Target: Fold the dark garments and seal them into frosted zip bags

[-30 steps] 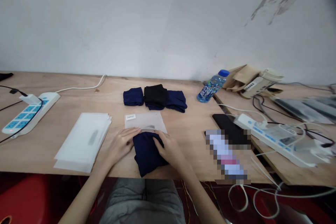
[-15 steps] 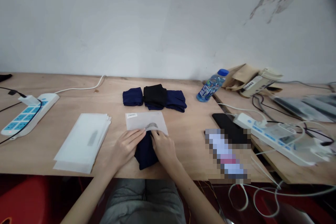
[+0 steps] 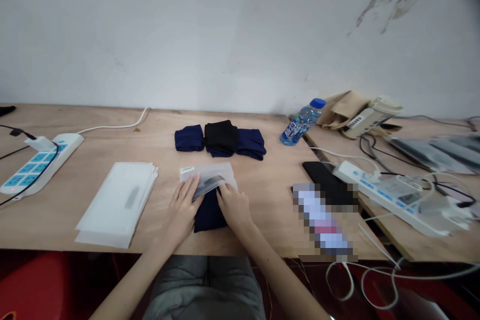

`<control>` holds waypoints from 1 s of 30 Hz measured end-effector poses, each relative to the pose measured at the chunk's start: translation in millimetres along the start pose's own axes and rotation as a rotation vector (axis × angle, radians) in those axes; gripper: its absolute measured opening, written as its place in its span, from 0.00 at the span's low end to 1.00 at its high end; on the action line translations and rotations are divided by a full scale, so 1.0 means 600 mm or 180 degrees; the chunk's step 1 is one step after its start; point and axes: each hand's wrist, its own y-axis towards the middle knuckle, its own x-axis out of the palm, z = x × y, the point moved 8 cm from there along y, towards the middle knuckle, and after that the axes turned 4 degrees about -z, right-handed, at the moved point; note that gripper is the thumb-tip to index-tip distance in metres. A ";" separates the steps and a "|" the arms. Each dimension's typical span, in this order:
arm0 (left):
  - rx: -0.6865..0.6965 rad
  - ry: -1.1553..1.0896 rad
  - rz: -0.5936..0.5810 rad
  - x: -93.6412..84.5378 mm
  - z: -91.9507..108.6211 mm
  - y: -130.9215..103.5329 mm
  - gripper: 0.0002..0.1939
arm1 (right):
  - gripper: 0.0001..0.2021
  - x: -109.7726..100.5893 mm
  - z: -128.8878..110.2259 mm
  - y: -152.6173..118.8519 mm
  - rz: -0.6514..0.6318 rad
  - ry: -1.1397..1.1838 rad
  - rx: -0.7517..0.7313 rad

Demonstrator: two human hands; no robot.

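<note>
Front edge of the table (image 3: 277,185) runs just below the hands; both forearms are crossed over it. Near corner of a folded navy cloth (image 3: 210,215) is placed close to that edge, between the left hand (image 3: 184,207) and the right hand (image 3: 235,210). Bare wood is seen on either side: leftward to a stack of translucent sleeves (image 3: 116,200), rightward to a pixelated device (image 3: 324,222). Beyond, a narrower strip of wood is left before three folded bundles, navy (image 3: 188,138), black (image 3: 221,135) and navy (image 3: 252,143), set side by side.

Hands apart, close together. Near edge of a labelled translucent bag (image 3: 224,170) is clamped between left thumb and fingers. Right fingers are bent at the bag's mouth, against the cloth; whether anything is gripped there cannot be told. Far part of the cloth is covered by the bag.

Surface: pale wood, split by a dark seam at right. A tilted blue-capped bottle (image 3: 302,124) is noted by the seam, a paper bag (image 3: 339,109) and cup (image 3: 371,119) behind it. Power strips are laid at left (image 3: 45,165) and right (image 3: 390,200), cables trailing. Pale, stained wall (image 3: 180,35) behind; red seat (image 3: 33,285) below left.
</note>
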 end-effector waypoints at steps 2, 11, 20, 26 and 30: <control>-0.0047 0.0014 -0.0051 0.004 0.004 0.004 0.34 | 0.11 -0.002 0.002 0.002 -0.0068 0.0087 -0.0100; -0.0107 -0.0097 -0.0221 0.027 0.002 0.003 0.40 | 0.22 -0.046 0.019 -0.051 0.0292 0.0717 -0.1149; -0.0062 -0.0216 -0.0273 0.036 -0.004 -0.002 0.43 | 0.19 -0.035 -0.002 -0.099 0.0759 0.0501 -0.1384; -0.0073 -0.0295 -0.0340 0.039 -0.002 -0.003 0.44 | 0.24 -0.012 0.015 -0.086 0.0671 0.0184 -0.0561; -0.0062 -0.0281 -0.0393 0.045 -0.003 -0.003 0.41 | 0.23 -0.005 0.018 -0.077 0.0549 0.0207 -0.0524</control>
